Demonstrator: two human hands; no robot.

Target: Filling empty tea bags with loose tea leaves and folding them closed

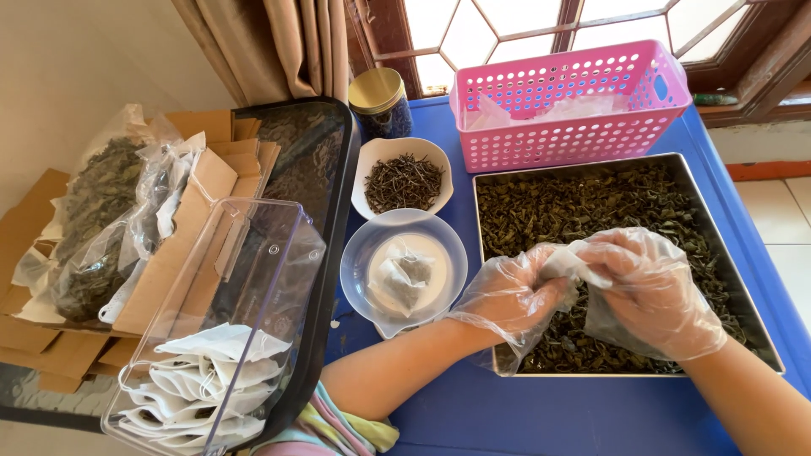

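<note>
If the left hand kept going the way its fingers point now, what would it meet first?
The left hand points right, and the small white bag is already at its fingertips, with the right hand just behind, both above the steel tray of dried leaves.

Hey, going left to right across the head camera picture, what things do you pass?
Bags of dried leaves → clear plastic bin of empty tea bags → clear bowl holding a filled tea bag → left hand → right hand, both over the metal tray.

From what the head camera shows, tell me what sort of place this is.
Probably a small home workspace for packing tea by hand: a metal tray of loose dried leaves, a clear bin of empty filter bags, and a filled bag on a small scale by a window.
</note>
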